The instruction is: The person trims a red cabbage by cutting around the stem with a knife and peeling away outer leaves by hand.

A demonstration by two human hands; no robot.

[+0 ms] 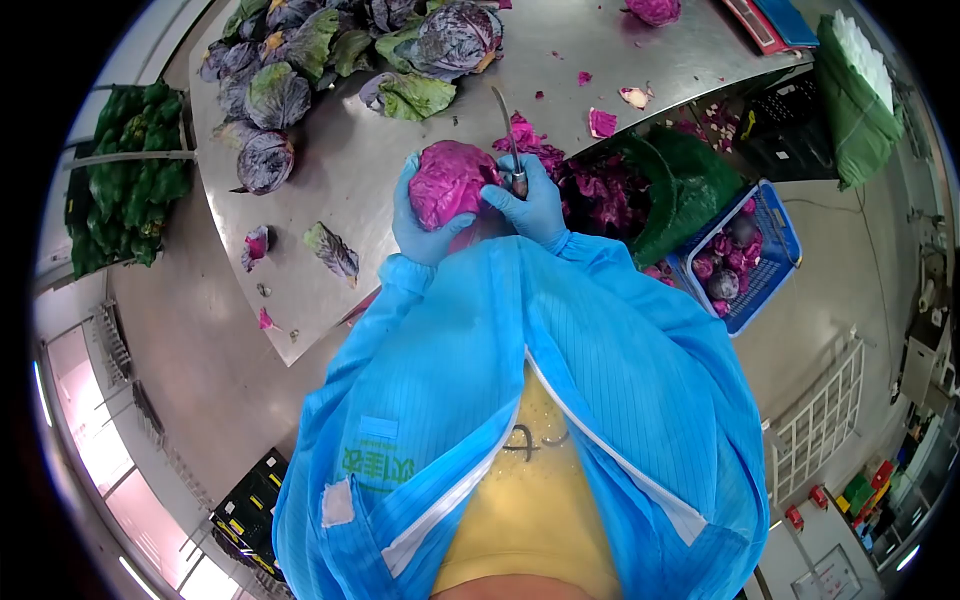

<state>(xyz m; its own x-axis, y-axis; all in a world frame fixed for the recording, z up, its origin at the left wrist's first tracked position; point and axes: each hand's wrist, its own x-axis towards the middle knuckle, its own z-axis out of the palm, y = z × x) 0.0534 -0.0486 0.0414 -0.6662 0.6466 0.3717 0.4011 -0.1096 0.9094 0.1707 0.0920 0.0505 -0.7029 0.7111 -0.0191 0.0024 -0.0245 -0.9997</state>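
Observation:
A peeled purple cabbage (448, 182) rests in my left hand (418, 228), whose blue-gloved fingers wrap its left and lower side. My right hand (535, 208), gloved too, is closed round the dark handle of a knife (506, 128) with a thin curved blade pointing away from me. The right thumb reaches toward the cabbage's right side; I cannot tell whether it touches. Both hands are close to my body at the near edge of the metal table (340, 180). Purple leaf scraps (530, 140) lie just beyond the knife hand.
Several untrimmed cabbages (278, 96) are heaped at the table's far left. On the right are a green sack (690, 180) with purple leaves beside it and a blue basket (770, 262) holding cabbages. Loose leaves (333, 252) lie on the left. Green net bags (130, 175) stand beyond the table.

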